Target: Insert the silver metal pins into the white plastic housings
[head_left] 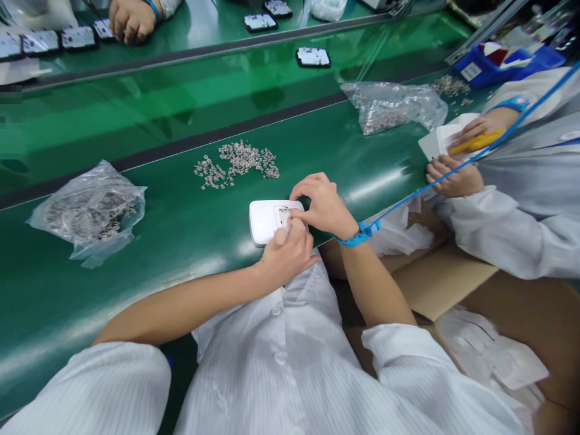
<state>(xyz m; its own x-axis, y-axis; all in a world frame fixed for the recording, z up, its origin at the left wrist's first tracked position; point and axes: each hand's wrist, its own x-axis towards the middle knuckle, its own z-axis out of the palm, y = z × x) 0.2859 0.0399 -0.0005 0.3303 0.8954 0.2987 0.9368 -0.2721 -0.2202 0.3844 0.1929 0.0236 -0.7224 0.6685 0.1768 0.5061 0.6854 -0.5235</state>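
Observation:
A white plastic casing with rounded corners lies on the green work surface in front of me. Set into it is a shallow recess with small dark marks or slots. My left hand rests at the casing's near side, its fingers curled and pinched together over the recess. Whatever sits between those fingertips is too small to make out. My right hand arches over the casing's right end, index finger at the far edge and thumb close to the left fingertips. Beyond the casing, small metal clips are spread in a loose pile.
Clear plastic bags of small metal parts lie at left and far right. A co-worker's hands work on a white piece at right. A blue cord runs from my wrist strap. An open cardboard box stands below.

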